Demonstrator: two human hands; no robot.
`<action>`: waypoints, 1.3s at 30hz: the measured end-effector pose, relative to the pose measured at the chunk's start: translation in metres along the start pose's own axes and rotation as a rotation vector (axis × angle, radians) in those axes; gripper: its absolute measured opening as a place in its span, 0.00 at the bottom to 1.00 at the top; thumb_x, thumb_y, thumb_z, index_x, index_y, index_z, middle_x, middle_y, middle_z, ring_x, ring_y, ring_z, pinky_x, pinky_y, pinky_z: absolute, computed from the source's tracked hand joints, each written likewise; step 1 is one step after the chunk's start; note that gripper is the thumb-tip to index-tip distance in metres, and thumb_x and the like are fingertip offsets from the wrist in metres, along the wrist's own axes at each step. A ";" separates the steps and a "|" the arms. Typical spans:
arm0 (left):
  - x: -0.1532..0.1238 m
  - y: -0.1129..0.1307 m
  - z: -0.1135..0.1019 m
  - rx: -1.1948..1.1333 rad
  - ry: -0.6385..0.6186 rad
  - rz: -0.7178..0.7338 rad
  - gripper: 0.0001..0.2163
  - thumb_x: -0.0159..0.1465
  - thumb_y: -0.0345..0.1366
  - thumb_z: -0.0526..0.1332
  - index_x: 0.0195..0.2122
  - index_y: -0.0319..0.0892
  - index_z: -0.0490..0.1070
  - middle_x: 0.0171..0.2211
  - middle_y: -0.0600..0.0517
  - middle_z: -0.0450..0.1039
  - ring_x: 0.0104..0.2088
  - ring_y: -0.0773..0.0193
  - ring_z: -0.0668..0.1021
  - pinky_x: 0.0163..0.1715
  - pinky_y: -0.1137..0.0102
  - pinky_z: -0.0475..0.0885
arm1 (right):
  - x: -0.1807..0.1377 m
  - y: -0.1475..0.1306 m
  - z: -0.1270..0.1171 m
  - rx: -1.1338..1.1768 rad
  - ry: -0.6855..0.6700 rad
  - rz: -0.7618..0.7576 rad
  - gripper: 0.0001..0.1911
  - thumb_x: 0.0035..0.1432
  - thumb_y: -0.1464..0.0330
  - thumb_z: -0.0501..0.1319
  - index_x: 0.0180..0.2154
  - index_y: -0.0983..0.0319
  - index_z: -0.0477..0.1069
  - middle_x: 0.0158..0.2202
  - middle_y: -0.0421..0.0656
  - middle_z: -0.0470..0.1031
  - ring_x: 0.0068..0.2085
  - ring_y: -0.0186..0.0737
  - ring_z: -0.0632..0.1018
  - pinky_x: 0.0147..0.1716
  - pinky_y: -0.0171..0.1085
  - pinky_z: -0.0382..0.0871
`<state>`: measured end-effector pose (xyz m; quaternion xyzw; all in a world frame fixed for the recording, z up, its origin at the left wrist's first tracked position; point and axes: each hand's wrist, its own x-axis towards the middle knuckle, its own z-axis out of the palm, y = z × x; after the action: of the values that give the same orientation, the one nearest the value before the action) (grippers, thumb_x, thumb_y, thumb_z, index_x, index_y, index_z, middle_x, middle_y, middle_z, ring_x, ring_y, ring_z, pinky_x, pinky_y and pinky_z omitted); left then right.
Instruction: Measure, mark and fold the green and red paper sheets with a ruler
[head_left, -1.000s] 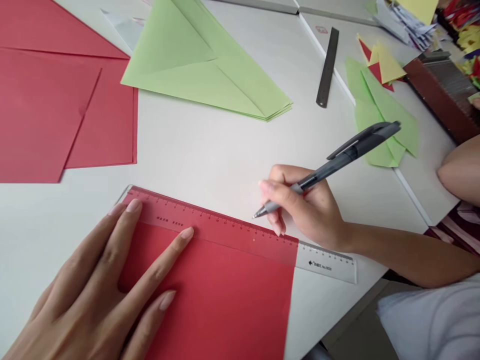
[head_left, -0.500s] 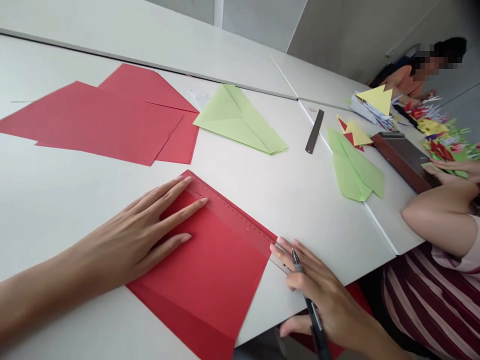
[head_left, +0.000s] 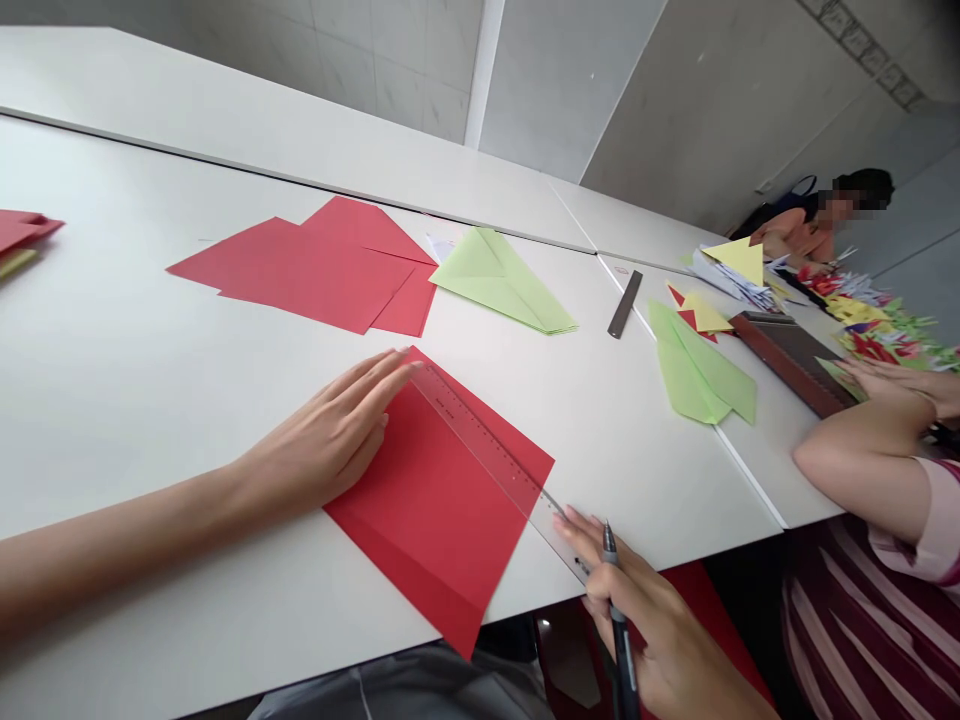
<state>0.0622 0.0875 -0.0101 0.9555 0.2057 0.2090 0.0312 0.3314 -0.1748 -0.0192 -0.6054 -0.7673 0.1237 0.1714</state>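
Observation:
A red paper sheet [head_left: 442,500] lies on the white table [head_left: 150,400] near its front edge. A clear plastic ruler [head_left: 495,455] rests slantwise across the sheet's right side. My left hand [head_left: 330,435] lies flat, fingers stretched, on the sheet's upper left corner and the ruler's far end. My right hand [head_left: 660,630] touches the ruler's near end with its fingertips while a dark pen [head_left: 619,625] is tucked between its fingers, tip toward the ruler.
Further red sheets [head_left: 315,265] and a folded green paper [head_left: 502,285] lie behind. A dark ruler [head_left: 625,303], more green paper [head_left: 697,370] and a brown paper cutter [head_left: 791,360] lie to the right. A person in a striped top [head_left: 877,460] sits beside me; another person sits farther back.
The view has lifted and pulled back. My right hand moved from writing at the ruler's edge to its near end, pen now tucked along the hand. My left fingers closed together.

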 end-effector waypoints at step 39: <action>-0.062 -0.029 -0.056 0.037 0.153 -0.068 0.14 0.70 0.46 0.56 0.45 0.48 0.79 0.48 0.54 0.80 0.48 0.59 0.81 0.52 0.60 0.77 | 0.094 -0.049 0.011 -0.042 -0.094 -0.249 0.23 0.60 0.50 0.62 0.45 0.61 0.65 0.70 0.50 0.52 0.71 0.60 0.49 0.66 0.64 0.51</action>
<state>-0.0236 0.0875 0.0124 0.9296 0.2437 0.2766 0.0048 0.2643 -0.0951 0.0007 -0.5027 -0.8460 0.1136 0.1366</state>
